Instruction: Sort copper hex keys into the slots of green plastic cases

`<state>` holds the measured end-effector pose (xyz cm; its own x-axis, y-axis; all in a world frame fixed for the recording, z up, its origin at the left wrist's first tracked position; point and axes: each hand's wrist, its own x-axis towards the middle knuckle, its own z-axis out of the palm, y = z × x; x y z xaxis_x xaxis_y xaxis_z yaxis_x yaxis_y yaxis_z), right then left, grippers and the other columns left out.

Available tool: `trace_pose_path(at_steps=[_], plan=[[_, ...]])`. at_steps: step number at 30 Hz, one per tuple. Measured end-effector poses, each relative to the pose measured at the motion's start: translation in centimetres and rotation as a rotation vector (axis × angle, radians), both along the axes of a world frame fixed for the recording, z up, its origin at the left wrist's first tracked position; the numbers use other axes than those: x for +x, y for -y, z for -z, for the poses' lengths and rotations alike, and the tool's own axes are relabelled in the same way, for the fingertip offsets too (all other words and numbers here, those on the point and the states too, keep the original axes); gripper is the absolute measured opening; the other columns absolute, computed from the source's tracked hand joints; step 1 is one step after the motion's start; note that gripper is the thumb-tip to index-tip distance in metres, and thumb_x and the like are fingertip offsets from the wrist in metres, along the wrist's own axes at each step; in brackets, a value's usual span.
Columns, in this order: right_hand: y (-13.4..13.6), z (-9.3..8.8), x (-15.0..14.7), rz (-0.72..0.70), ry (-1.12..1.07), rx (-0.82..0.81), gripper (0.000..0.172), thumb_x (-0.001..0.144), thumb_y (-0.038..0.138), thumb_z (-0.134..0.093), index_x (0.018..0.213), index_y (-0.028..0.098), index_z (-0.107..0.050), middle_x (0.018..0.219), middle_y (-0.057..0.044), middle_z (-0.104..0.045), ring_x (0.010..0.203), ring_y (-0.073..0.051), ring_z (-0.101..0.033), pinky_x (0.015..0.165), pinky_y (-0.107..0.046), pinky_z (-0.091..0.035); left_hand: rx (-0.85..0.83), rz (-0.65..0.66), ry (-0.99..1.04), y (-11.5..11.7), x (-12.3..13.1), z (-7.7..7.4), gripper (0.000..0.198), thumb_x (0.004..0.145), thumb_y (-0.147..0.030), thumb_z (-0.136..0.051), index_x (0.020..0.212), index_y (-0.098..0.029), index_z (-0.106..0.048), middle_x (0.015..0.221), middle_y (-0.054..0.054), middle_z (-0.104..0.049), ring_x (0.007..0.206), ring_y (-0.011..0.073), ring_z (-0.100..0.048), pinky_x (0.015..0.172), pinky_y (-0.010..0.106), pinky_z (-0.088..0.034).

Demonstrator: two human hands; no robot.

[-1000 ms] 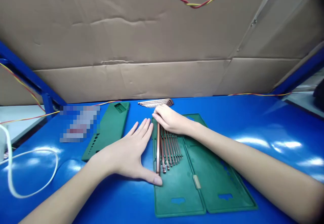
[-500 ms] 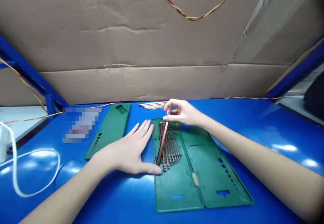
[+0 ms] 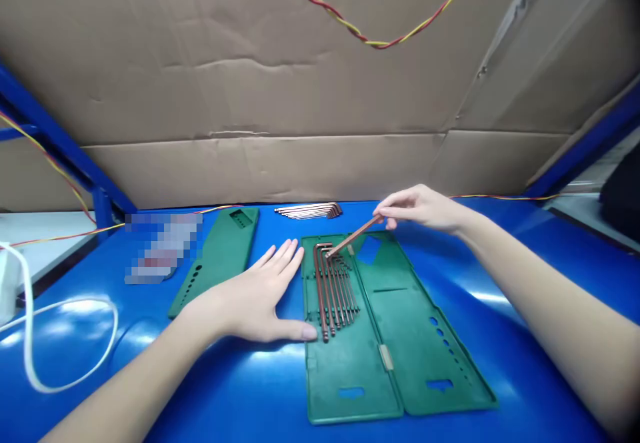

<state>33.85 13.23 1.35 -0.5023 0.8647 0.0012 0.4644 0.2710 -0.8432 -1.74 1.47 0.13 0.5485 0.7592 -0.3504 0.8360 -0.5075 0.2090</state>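
Observation:
An open green plastic case [image 3: 395, 336] lies on the blue table, with a row of copper-coloured hex keys [image 3: 334, 289] seated in its left half. My right hand [image 3: 425, 208] pinches one long hex key [image 3: 353, 237] and holds it slanted above the case's top edge. My left hand [image 3: 250, 296] lies flat on the table with fingers spread, its thumb against the case's left edge.
A second green case [image 3: 217, 256], closed, lies to the left. A loose bundle of hex keys [image 3: 310, 211] rests near the cardboard back wall. A white cable [image 3: 30, 336] loops at the far left; a red-yellow twisted wire [image 3: 370, 29] hangs overhead.
My right hand has lifted the longest hex key out of the case and carried it up and to the right. My left hand has stayed flat beside the case.

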Motion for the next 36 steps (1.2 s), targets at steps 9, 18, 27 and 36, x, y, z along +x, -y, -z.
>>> trace_pose_path(at_steps=[9, 18, 27, 36], plan=[[-2.3, 2.7, 3.0, 0.169, 0.136, 0.079, 0.055, 0.079, 0.068, -0.068, 0.098, 0.017, -0.076, 0.088, -0.009, -0.076, 0.067, -0.018, -0.064, 0.066, -0.032, -0.050, 0.006, -0.015, 0.039, 0.0, -0.3, 0.5, 0.125, 0.079, -0.094, -0.047, 0.164, -0.016, 0.002, 0.164, 0.012, 0.017, 0.152, 0.0392, 0.011, 0.124, 0.056, -0.011], [-2.3, 3.1, 1.9, 0.164, 0.629, 0.614, 0.036, 0.095, 0.039, -0.048, 0.100, 0.019, -0.077, 0.103, -0.011, -0.078, 0.096, -0.029, -0.072, 0.089, -0.040, -0.053, 0.016, -0.008, 0.030, 0.0, -0.4, 0.6, 0.123, 0.081, -0.092, -0.048, 0.164, -0.017, 0.003, 0.164, 0.011, 0.016, 0.152, 0.0380, 0.010, 0.125, 0.054, -0.010], [1.4, 2.1, -2.0, -0.093, 0.833, 0.423, 0.062, 0.102, 0.045, -0.035, 0.150, 0.010, -0.050, 0.156, -0.016, -0.046, 0.143, -0.033, -0.046, 0.120, -0.048, -0.038, -0.003, -0.023, 0.032, 0.1, -0.4, 0.3, 0.125, 0.080, -0.094, -0.047, 0.164, -0.017, 0.003, 0.164, 0.010, 0.017, 0.153, 0.0372, 0.010, 0.125, 0.053, -0.010], [-0.3, 3.8, -0.5, 0.103, 0.890, 0.279, 0.082, 0.100, 0.059, -0.027, 0.158, 0.001, -0.031, 0.165, -0.020, -0.023, 0.154, -0.033, -0.021, 0.127, -0.048, -0.021, -0.004, -0.023, 0.023, 0.1, -0.2, 0.3, 0.125, 0.080, -0.093, -0.047, 0.164, -0.016, 0.004, 0.165, 0.009, 0.017, 0.153, 0.0369, 0.011, 0.126, 0.051, -0.008]])
